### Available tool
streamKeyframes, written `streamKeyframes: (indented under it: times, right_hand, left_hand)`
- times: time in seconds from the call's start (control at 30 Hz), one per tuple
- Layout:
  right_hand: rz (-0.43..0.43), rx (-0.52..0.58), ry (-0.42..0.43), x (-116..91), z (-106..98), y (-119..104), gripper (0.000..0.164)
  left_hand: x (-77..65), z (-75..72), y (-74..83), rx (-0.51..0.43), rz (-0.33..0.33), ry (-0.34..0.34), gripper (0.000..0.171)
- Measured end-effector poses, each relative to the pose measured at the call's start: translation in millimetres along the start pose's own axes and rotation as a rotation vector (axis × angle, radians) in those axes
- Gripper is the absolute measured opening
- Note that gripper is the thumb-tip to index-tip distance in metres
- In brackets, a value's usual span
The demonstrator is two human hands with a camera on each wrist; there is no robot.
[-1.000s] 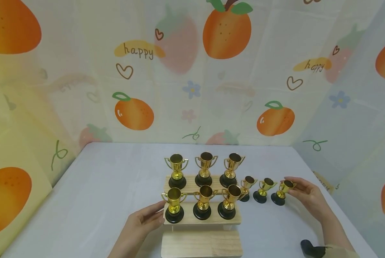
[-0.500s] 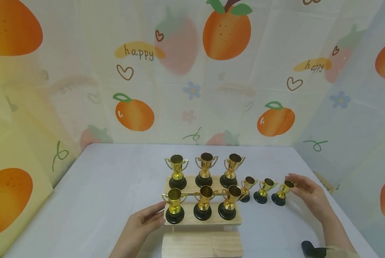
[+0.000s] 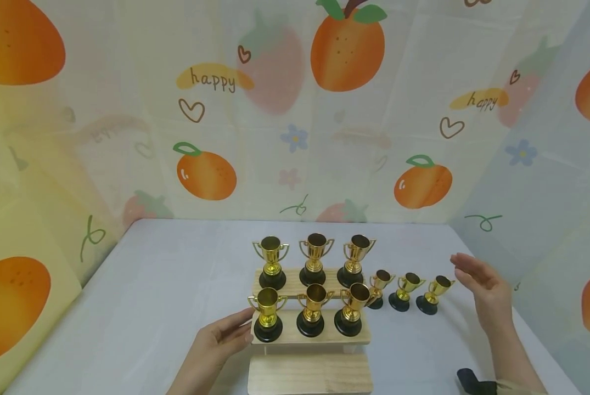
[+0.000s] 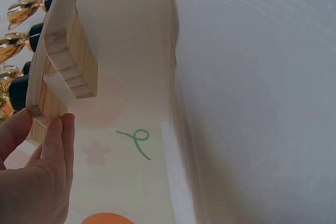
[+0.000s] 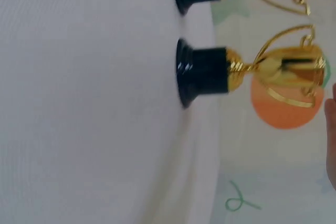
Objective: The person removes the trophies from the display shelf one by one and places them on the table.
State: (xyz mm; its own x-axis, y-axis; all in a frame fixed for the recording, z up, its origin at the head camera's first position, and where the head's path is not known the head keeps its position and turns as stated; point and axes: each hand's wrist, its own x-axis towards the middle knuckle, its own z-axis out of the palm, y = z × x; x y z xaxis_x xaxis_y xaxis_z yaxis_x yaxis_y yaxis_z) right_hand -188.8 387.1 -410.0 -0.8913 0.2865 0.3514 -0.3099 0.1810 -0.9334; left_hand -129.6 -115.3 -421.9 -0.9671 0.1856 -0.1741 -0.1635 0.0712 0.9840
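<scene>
A three-step light wooden display stand [image 3: 309, 374] carries small gold trophy cups on black bases. Three of them, among them a back-left trophy cup [image 3: 271, 258], line the top step, and three line the middle one. My left hand [image 3: 214, 346] pinches the left end of the middle board between thumb and fingers, shown closely by the wooden board [image 4: 54, 100] in the left wrist view. My right hand [image 3: 488, 293] is raised with loosely straight fingers, holding nothing, just right of the end trophy cup [image 3: 433, 296]. That cup stands upright on the white table.
Two more trophies, the middle one [image 3: 404, 292] and one partly behind the stand [image 3: 380, 288], stand in a row on the white tablecloth [image 3: 176, 274]. A fruit-print curtain [image 3: 295, 164] encloses the table's back and sides. A black object [image 3: 472, 381] sits at my right sleeve.
My right hand has come off the end trophy cup, moving up and to the right. The cup stays where it stood. My left hand keeps its hold on the stand.
</scene>
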Motion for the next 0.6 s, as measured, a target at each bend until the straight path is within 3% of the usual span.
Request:
streamKeyframes:
  times: [0.13,0.23,0.33,0.43,0.53,0.6]
  right_hand:
    - [-0.004,0.063,0.147,-3.6,16.0,-17.8,0.033]
    - [-0.078,0.186,0.176,-8.2,27.9,-32.9,0.029]
    - [-0.189,0.298,0.088,-15.3,39.9,-47.6,0.027]
    - [-0.301,0.387,-0.082,-23.0,51.6,-60.2,0.031]
    - [-0.325,0.455,-0.234,-31.6,62.2,-72.8,0.036]
    - [-0.286,0.406,-0.267,-38.5,68.7,-81.4,0.037]
  left_hand:
    - [0.5,0.2,-0.6,0.001,0.002,0.004,0.058]
    - [1.3,0.4,-1.2,-0.001,0.010,0.009,0.057]
    - [1.1,0.4,-1.6,-0.003,0.011,0.013,0.057]
    - [0.8,0.2,-1.7,0.001,0.006,0.015,0.057]
    - [0.9,0.0,-1.6,0.002,0.005,0.010,0.057]
    - [1.1,-0.2,-1.6,0.002,0.009,0.004,0.057]
